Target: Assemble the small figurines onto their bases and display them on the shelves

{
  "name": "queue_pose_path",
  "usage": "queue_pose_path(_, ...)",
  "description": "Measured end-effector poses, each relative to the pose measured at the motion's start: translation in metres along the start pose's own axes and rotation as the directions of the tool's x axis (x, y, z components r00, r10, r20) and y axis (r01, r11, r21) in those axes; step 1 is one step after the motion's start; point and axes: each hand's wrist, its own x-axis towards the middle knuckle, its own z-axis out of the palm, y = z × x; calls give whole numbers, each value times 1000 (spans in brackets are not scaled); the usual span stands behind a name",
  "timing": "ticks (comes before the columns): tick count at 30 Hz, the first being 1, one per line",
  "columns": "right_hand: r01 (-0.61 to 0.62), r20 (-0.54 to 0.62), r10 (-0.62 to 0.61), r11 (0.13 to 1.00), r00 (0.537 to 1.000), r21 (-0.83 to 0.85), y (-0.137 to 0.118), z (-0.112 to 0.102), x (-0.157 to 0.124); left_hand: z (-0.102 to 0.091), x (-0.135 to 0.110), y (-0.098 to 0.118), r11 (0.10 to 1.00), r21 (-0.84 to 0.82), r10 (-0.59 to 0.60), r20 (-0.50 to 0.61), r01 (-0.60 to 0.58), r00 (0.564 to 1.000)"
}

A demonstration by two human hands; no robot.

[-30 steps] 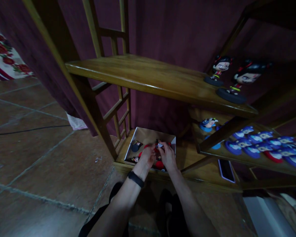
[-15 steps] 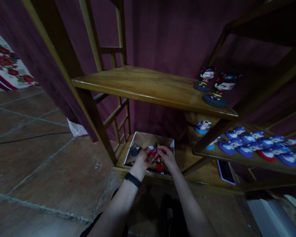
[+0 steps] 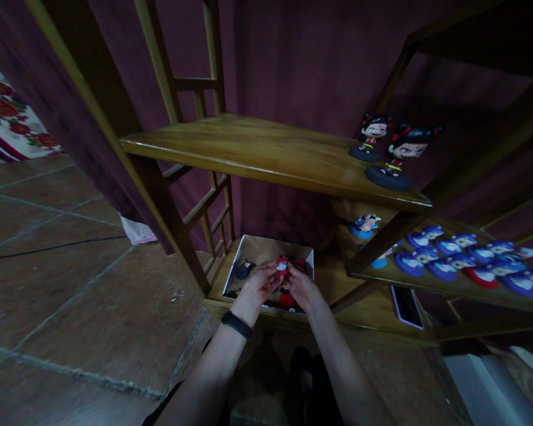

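Both my hands meet over a white cardboard box (image 3: 253, 245) on the lowest shelf of a wooden rack. My left hand (image 3: 258, 284), with a black band at the wrist, and my right hand (image 3: 302, 289) pinch a small red figurine (image 3: 282, 265) between their fingertips, just above the box. Inside the box lie several more small figurines, among them a dark one (image 3: 243, 270) at the left and a red one (image 3: 286, 301) under my hands.
Two black-haired figurines (image 3: 372, 137) stand on round bases on the middle shelf (image 3: 266, 151). A lower shelf at the right holds several blue figurines (image 3: 444, 257). A phone (image 3: 406, 306) lies on the bottom board. A tiled floor (image 3: 62, 284) spreads left.
My hands have lifted a red figurine out of the box and drawn together around it. The camera has tilted up a little.
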Motion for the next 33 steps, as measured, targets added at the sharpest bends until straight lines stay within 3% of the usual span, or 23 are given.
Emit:
queue_pose_path(10, -80, 83, 78, 997, 993, 20, 1, -1, -2, 4, -13, -2, 958, 159, 252, -74, -238, 965)
queue_pose_path(18, -191, -49, 197, 976, 979, 107, 12, 4, -5, 1, -4, -3, 970, 179, 202, -206, -166, 957)
queue_pose_path(21, -230, -60, 237, 968, 970, 97, 10, 6, -5, 1, -4, -3, 971, 168, 200, -198, -168, 960)
queue_pose_path(27, -251, -97, 256, 966, 962, 54, 7, 3, -3, 7, -6, -9, 919, 250, 346, -140, -305, 928)
queue_pose_path(33, -282, -77, 293, 950, 953, 132, 4, 1, -4, 9, -11, -5, 926, 288, 260, -14, -245, 966)
